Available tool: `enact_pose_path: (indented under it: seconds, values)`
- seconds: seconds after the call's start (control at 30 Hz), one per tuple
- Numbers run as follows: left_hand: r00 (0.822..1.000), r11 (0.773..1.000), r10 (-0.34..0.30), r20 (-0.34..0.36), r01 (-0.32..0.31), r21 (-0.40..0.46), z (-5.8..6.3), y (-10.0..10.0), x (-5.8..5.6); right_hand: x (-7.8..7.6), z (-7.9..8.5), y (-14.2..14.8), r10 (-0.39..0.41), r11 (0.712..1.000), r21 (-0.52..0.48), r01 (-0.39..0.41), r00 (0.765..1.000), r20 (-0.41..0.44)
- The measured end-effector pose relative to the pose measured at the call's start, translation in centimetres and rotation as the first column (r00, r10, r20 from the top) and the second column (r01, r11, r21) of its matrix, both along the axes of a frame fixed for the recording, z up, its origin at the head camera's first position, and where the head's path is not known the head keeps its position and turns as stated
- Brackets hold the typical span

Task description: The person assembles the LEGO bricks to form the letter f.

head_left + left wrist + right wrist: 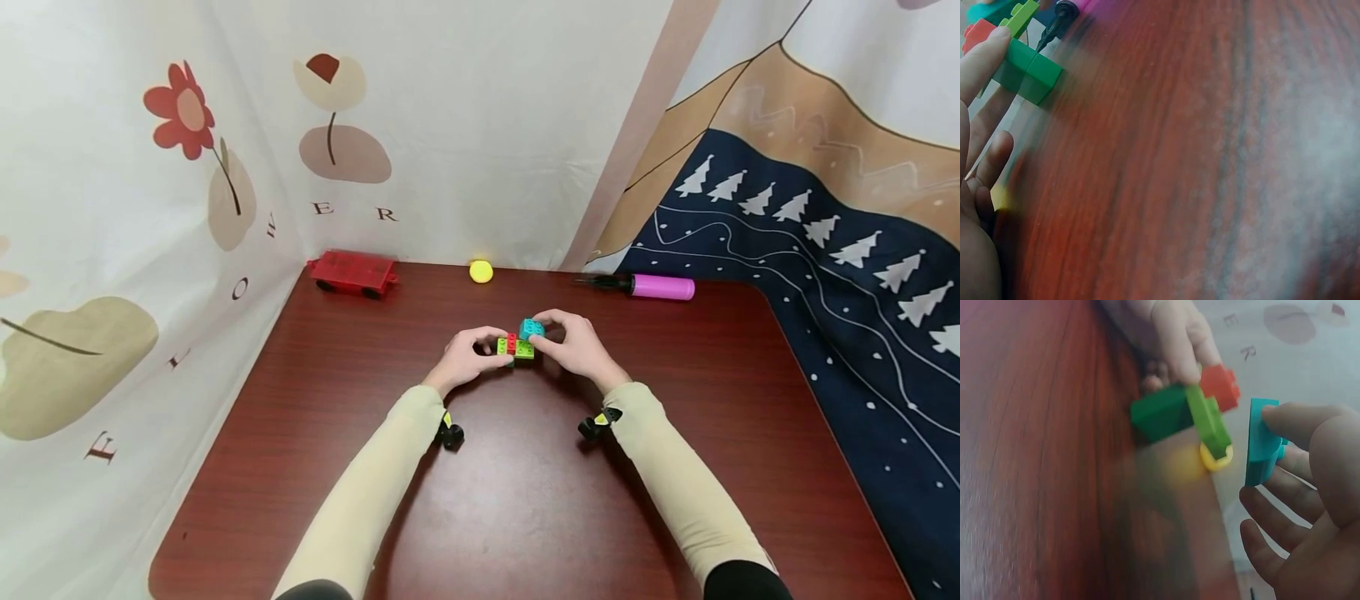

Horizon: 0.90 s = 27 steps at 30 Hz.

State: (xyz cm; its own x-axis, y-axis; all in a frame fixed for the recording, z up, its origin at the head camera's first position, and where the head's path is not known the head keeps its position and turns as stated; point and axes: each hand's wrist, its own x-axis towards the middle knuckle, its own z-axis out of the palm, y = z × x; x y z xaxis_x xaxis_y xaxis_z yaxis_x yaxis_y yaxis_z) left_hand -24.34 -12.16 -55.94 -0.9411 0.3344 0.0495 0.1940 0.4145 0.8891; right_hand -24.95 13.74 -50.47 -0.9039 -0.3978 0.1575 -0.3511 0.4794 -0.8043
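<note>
Near the middle of the table, my left hand point(467, 358) pinches a small stack of toy building bricks point(524, 350) between thumb and fingers. Dark green bricks point(1030, 72) form its base, a flat lime green brick point(1208, 419) lies across them, and a red brick point(1219, 387) sits on top. Just right of the stack, my right hand point(576, 343) holds a turquoise brick point(1262, 440) by its sides. In the right wrist view a gap shows between the turquoise brick and the lime green one.
At the table's back edge stand a red toy wagon point(352, 273) with black wheels and a yellow round object point(481, 271). A pink and black hand pump point(652, 287) lies at the back right. Printed cloth point(480, 125) hangs behind the dark wood table point(510, 517).
</note>
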Motion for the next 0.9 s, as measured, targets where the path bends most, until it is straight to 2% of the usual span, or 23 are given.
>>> enact_pose_path:
  seconds: [0.2,0.37,0.57,0.9]
  values:
    - [1.0,1.0,0.0,-0.009,0.0,0.004,0.0,0.1,0.1,0.4,0.9,-1.3,0.078,0.997,0.001,-0.078,0.992,-0.098]
    - [1.0,1.0,-0.004,-0.013,0.004,0.0,0.1,0.1,0.1,0.5,1.1,-1.8,0.103,0.994,0.051,-0.097,0.983,-0.149]
    - [1.0,1.0,0.0,-0.013,0.0,-0.009,0.2,0.1,0.2,0.7,1.1,-2.0,0.106,0.991,0.096,-0.093,0.983,-0.147]
    - [1.0,1.0,0.007,-0.013,-0.007,-0.002,0.1,0.1,0.2,0.7,1.0,-2.0,0.131,0.988,0.105,-0.116,0.98,-0.148]
